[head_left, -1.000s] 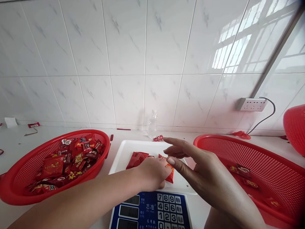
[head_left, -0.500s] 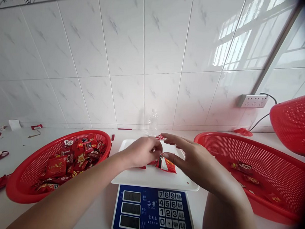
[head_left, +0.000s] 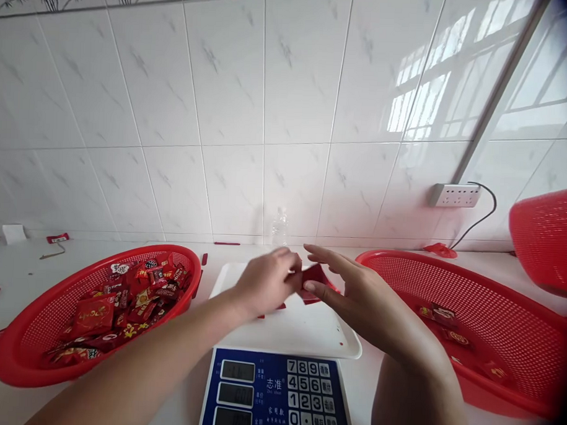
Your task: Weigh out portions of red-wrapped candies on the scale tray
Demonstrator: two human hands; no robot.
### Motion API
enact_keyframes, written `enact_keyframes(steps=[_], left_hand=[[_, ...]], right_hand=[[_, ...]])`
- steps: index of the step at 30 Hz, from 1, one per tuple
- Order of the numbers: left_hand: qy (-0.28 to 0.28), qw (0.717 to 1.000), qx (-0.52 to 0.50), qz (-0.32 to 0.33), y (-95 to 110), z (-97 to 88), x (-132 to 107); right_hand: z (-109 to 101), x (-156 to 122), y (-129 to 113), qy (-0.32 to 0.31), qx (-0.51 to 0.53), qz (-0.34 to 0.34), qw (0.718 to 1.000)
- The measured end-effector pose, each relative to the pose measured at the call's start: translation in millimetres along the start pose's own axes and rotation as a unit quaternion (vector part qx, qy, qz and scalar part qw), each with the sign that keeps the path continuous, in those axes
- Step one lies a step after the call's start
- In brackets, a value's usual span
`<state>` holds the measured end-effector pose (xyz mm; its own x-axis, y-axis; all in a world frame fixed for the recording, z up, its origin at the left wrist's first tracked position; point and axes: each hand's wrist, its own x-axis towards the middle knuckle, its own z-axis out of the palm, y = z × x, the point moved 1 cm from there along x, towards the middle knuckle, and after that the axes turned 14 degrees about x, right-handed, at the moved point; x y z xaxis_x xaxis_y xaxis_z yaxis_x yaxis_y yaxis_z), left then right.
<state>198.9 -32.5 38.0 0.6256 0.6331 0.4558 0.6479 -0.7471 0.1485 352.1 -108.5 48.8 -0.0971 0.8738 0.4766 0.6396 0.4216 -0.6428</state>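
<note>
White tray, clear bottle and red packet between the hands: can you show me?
White tray [head_left: 302, 334]: head view, on its bare front part.
Clear bottle [head_left: 280, 227]: head view, on its middle.
Red packet [head_left: 315, 274]: head view, on its upper part.

Tray [head_left: 302, 334] behind scale panel [head_left: 280, 386], between left basket [head_left: 33, 318] and right basket [head_left: 489, 300]; bottle [head_left: 280, 226] farther back.

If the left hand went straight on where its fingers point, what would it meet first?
Most likely the red packet at the fingertips of the left hand, then the right hand just beyond. Depth is unclear, and the fingertips may already touch the packet.
</note>
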Motion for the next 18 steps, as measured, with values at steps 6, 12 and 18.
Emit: enact_keyframes(steps=[6,12,18], left_hand=[[0.088,0.975,-0.202,0.014,2.7,-34.0,-5.0],[-0.047,0.979,-0.192,-0.051,-8.7,20.7,-32.0],[-0.199,0.974,0.104,-0.027,-28.6,38.9,-37.0]], right_hand=[[-0.7,1.4,-0.1,0.082,0.098,0.028,0.991],[-9.6,2.4,-0.4,0.281,0.074,0.022,0.957],[-8.4,1.0,-2.6,0.273,0.112,-0.016,0.955]])
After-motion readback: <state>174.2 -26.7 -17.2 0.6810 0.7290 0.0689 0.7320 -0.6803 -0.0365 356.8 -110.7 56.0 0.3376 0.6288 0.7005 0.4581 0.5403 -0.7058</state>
